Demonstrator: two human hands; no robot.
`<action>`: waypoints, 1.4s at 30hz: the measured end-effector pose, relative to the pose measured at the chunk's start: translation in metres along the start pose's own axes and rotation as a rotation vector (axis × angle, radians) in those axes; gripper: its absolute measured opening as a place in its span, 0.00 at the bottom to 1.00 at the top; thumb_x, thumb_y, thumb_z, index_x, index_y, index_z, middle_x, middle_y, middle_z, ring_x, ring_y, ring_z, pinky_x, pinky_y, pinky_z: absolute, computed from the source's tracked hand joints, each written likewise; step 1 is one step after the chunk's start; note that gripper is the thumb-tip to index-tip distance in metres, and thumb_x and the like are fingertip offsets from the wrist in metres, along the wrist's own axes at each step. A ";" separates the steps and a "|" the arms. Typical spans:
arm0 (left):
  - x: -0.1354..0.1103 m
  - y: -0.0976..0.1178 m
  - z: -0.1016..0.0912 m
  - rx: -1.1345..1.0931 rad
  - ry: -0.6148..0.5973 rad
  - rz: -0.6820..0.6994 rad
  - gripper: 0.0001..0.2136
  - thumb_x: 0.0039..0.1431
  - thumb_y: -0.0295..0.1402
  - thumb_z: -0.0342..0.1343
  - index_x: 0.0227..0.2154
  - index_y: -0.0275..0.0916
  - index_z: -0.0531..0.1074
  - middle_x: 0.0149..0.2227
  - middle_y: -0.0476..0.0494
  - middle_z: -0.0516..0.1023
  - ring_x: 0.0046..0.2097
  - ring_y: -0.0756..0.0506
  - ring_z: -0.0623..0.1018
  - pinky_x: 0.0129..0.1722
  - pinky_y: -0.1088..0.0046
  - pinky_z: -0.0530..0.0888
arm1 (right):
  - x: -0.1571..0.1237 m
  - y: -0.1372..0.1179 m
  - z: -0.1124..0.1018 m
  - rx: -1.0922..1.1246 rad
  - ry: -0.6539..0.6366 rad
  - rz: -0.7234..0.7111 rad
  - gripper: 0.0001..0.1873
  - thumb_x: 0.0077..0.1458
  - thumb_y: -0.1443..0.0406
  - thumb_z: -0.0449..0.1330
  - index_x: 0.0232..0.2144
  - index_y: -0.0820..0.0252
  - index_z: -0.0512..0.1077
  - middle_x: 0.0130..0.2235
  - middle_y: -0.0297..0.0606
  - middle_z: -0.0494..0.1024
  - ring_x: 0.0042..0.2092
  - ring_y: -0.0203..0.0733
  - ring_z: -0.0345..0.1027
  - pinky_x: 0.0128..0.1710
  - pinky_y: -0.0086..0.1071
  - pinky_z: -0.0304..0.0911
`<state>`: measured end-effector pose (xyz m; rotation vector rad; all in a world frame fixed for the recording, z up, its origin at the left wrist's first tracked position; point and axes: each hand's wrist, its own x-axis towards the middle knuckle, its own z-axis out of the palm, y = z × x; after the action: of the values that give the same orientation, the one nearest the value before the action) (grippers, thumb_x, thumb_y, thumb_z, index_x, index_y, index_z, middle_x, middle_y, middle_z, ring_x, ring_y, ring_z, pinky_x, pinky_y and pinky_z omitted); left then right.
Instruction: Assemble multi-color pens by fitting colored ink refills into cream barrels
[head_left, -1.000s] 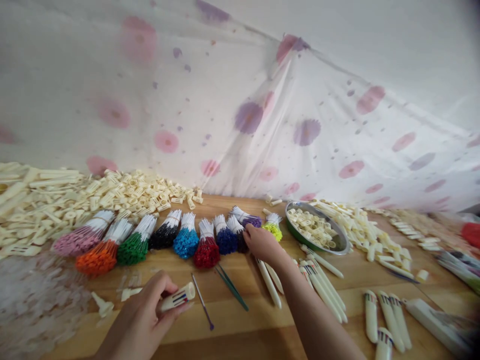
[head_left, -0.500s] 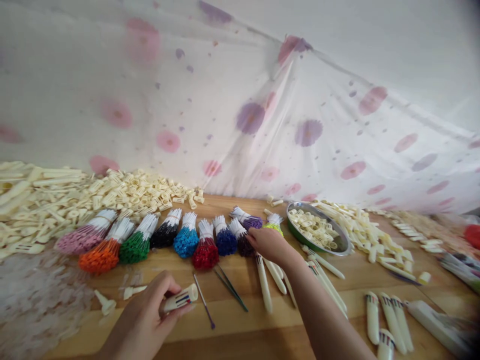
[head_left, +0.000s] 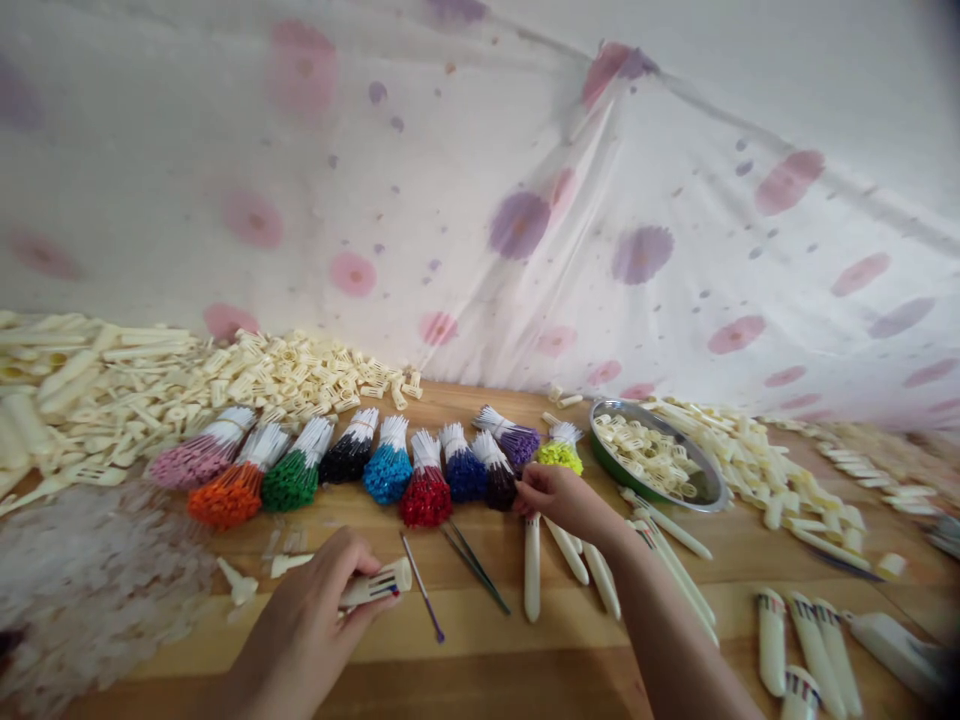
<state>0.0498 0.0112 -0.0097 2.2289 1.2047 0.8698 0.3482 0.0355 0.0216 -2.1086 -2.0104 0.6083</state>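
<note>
My left hand [head_left: 319,605] is closed around a cream slotted pen barrel piece [head_left: 379,585], its open end pointing right and coloured slider tabs showing in the slots. At the right edge of a dark brown bundle of pen refills [head_left: 499,482], my right hand [head_left: 559,500] has its fingertips pinched together. What lies between those fingertips is too small to make out. Beside that bundle stand a blue refill bundle [head_left: 463,470] and a purple one [head_left: 516,440]. A single purple-tipped refill [head_left: 424,590] and dark tweezers [head_left: 478,568] lie between my hands.
Red [head_left: 426,490], light blue, black, green, orange and pink refill bundles stand leftward in a row. Cream pen parts [head_left: 292,375] are heaped behind. A metal bowl [head_left: 716,485] holds slotted pieces. Clear plastic bits [head_left: 97,590] lie left; pen bodies [head_left: 771,640] lie right.
The view has shifted, so things on the table sit further right. My right hand's fingers have come down to the edge of the dark brown bundle. My left hand still holds the barrel piece.
</note>
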 end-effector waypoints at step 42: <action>0.003 0.000 -0.005 -0.116 0.102 -0.126 0.03 0.51 0.34 0.56 0.27 0.42 0.67 0.32 0.46 0.77 0.34 0.43 0.77 0.34 0.67 0.71 | -0.010 0.011 0.017 0.178 0.159 0.005 0.13 0.53 0.59 0.49 0.19 0.56 0.63 0.21 0.34 0.74 0.24 0.39 0.67 0.25 0.29 0.56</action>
<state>0.0475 0.0138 -0.0052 2.0154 1.2916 0.9869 0.3517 0.0221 0.0036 -1.9917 -1.7963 0.5776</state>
